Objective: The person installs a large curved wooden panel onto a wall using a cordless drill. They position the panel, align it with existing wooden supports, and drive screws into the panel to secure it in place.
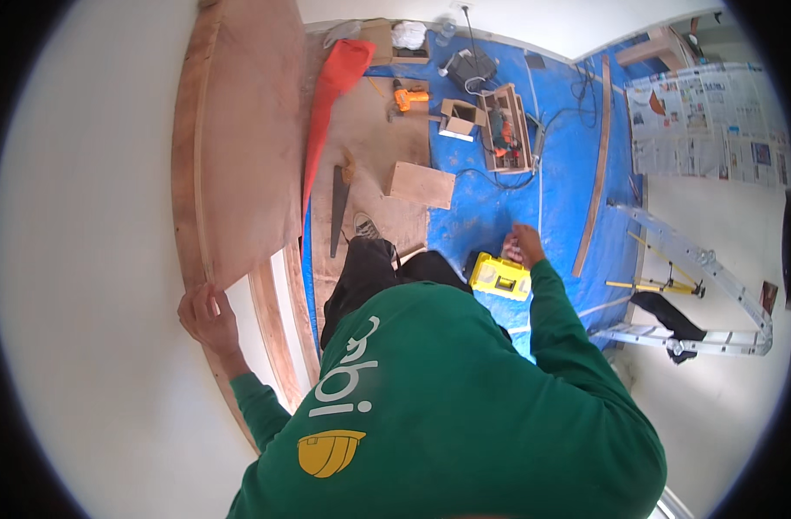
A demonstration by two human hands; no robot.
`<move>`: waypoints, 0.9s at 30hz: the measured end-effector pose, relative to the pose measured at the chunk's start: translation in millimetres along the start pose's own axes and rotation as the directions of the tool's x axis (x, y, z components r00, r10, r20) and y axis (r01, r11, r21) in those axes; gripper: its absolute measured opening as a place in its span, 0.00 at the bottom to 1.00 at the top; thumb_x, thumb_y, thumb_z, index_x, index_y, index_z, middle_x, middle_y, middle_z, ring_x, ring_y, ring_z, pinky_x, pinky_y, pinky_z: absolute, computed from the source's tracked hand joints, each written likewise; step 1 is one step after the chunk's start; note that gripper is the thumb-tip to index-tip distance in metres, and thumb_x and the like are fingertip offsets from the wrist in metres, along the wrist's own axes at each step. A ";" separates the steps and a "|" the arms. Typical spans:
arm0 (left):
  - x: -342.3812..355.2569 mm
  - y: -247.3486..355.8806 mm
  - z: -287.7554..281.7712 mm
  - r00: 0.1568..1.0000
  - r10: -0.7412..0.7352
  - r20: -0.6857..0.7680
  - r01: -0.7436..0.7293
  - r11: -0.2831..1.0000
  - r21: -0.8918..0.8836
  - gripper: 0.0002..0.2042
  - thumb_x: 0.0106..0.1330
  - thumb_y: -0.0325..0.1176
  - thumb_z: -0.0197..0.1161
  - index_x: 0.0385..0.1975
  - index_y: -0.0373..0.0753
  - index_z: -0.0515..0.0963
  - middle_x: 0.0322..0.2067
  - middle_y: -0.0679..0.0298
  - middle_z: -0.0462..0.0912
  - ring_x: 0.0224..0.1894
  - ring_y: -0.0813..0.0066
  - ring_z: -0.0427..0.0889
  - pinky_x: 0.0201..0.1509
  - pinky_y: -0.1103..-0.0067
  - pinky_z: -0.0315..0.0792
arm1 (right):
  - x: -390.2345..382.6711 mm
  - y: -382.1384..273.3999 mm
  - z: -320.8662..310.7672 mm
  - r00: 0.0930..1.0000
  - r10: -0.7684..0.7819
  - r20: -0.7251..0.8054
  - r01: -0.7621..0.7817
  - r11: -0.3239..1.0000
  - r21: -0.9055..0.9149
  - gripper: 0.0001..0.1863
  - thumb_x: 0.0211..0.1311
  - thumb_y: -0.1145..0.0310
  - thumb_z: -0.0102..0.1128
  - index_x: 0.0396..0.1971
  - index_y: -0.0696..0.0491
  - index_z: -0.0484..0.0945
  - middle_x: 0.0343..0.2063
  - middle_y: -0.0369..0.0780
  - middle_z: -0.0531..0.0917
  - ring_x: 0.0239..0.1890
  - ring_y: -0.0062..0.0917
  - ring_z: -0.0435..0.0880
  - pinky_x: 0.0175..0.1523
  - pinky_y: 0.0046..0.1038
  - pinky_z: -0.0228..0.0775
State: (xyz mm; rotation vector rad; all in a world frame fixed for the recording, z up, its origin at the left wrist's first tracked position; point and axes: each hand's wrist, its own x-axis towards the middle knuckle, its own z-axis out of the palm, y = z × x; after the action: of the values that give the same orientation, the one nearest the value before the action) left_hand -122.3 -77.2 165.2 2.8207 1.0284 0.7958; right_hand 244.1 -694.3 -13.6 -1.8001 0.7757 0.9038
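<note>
At the left, a large brown plywood panel [253, 130] leans over a wooden frame [188, 182] along the white wall. My left hand [209, 320] is at the panel's lower corner, its fingers bent against the edge of the wood. On the other side of my body, my right hand [525, 246] hovers by a yellow plastic case [502, 277] with a dark handle. Its fingers are curled together, and what they hold, if anything, is too small to make out.
Blue sheeting [482, 216] covers the floor. Ahead lie a handsaw [338, 212], an orange drill [408, 97], a wooden board [421, 184], a small carton [461, 117] and a wooden tool tray [505, 130]. A folding ladder [698, 255] and a long plank [596, 182] are at the right.
</note>
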 end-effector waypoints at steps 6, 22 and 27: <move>108.9 158.0 17.7 0.975 0.113 0.192 0.073 0.653 -0.754 0.04 0.68 0.18 0.69 0.40 0.32 0.85 0.39 0.57 0.87 0.42 0.61 0.87 0.47 0.71 0.80 | 1.6 -51.1 10.6 0.994 -0.074 0.075 0.082 0.990 -0.118 0.21 0.77 0.47 0.59 0.53 0.49 0.76 0.34 0.39 0.83 0.27 0.25 0.84 0.31 0.30 0.76; 217.0 364.9 25.4 0.967 0.251 -0.039 -0.121 0.321 -0.939 0.10 0.69 0.21 0.59 0.44 0.33 0.85 0.38 0.57 0.87 0.40 0.68 0.85 0.40 0.74 0.76 | 122.4 -96.4 -104.3 0.988 0.092 0.126 -0.027 0.897 -0.442 0.22 0.76 0.47 0.59 0.54 0.50 0.78 0.37 0.38 0.86 0.33 0.24 0.86 0.40 0.36 0.81; 126.5 368.8 161.6 0.707 0.083 0.702 0.109 0.968 -0.224 0.16 0.74 0.24 0.57 0.59 0.34 0.81 0.52 0.49 0.85 0.56 0.49 0.85 0.59 0.65 0.77 | 230.7 -123.5 -149.7 0.976 0.083 0.203 0.005 0.917 -0.398 0.21 0.75 0.52 0.60 0.52 0.55 0.80 0.31 0.40 0.85 0.27 0.28 0.86 0.32 0.33 0.82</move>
State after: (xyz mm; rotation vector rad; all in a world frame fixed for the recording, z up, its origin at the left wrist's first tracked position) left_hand 255.3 -265.6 156.7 2.5059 0.7333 -0.1938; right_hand 502.6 -816.7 -108.7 -1.9927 0.5140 1.3358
